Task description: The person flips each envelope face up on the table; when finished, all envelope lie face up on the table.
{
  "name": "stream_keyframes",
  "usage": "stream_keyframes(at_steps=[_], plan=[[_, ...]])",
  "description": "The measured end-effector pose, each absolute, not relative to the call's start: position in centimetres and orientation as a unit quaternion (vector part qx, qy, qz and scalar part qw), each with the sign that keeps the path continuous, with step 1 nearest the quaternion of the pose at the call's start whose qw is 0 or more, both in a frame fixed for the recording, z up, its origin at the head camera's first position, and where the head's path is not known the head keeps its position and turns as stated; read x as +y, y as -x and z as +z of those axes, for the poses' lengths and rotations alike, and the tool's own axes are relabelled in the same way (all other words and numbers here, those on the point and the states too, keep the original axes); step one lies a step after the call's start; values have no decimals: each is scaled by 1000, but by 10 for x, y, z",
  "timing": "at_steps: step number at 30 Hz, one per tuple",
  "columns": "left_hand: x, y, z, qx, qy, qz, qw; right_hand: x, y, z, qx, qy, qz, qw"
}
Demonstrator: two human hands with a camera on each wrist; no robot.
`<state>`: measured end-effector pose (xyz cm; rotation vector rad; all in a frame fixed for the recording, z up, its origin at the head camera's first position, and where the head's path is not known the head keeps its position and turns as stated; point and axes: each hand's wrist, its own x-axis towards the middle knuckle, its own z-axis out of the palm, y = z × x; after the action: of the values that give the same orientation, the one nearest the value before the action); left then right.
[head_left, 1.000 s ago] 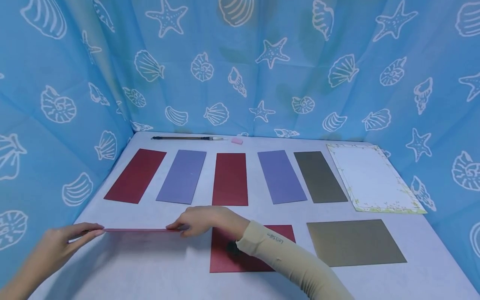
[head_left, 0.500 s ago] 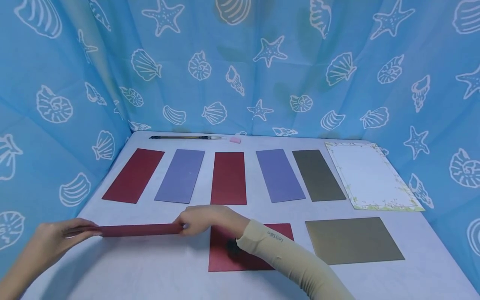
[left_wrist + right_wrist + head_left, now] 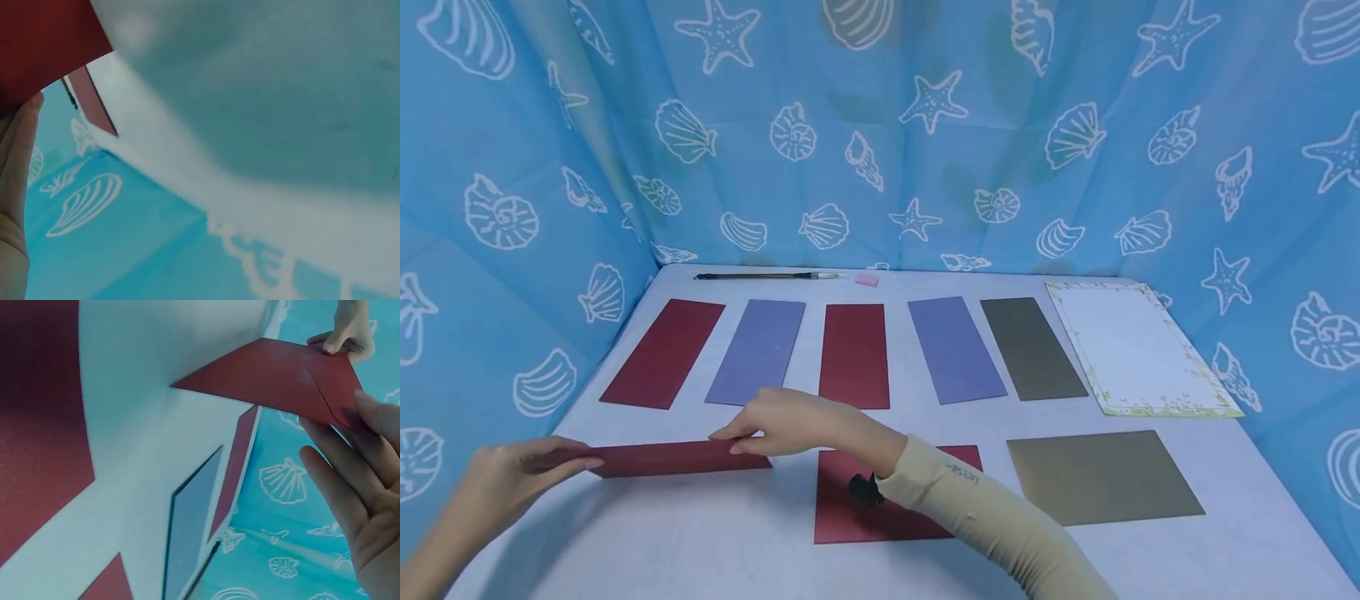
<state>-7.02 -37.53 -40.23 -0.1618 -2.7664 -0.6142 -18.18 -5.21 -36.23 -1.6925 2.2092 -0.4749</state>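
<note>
Held over the left front of the table is a red envelope (image 3: 662, 460), tilted so that its broad side partly faces the head camera. My left hand (image 3: 512, 492) pinches its left end between thumb and fingers. At the other end, my right hand (image 3: 790, 421) grips the upper edge near the right corner. The right wrist view shows a flap line across the envelope (image 3: 262, 372), with the thumb on one face and fingers behind. Under my right forearm lies another red rectangle (image 3: 842, 500), partly covered by the sleeve.
Along the back lie red (image 3: 662, 354), purple (image 3: 756, 352) and dark olive (image 3: 1033, 348) rectangles in a row. A brush (image 3: 767, 276) and pink eraser (image 3: 867, 281) sit behind them. To the right are a bordered white sheet (image 3: 1142, 346) and an olive-gold rectangle (image 3: 1105, 477). Blue curtain (image 3: 880, 125) encloses the table.
The red envelope has turned from edge-on to showing more of its broad side. My right hand has shifted slightly left and up along its edge; my left hand keeps its pinch.
</note>
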Motion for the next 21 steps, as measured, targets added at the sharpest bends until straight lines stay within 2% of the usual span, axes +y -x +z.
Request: stream_keyframes(at_steps=[7,11,15,21], plan=[[-378,71,-416,-956,9,-236,175,-52,187,-370,781,579,-197,128],[-378,70,-418,-956,-5,-239,170,-52,190,-373,776,578,-220,124],[-380,68,-414,-958,-24,-250,136,-52,192,-374,769,569,-253,141],[-384,70,-412,-967,-44,-247,54,-53,194,-381,768,553,-279,164]])
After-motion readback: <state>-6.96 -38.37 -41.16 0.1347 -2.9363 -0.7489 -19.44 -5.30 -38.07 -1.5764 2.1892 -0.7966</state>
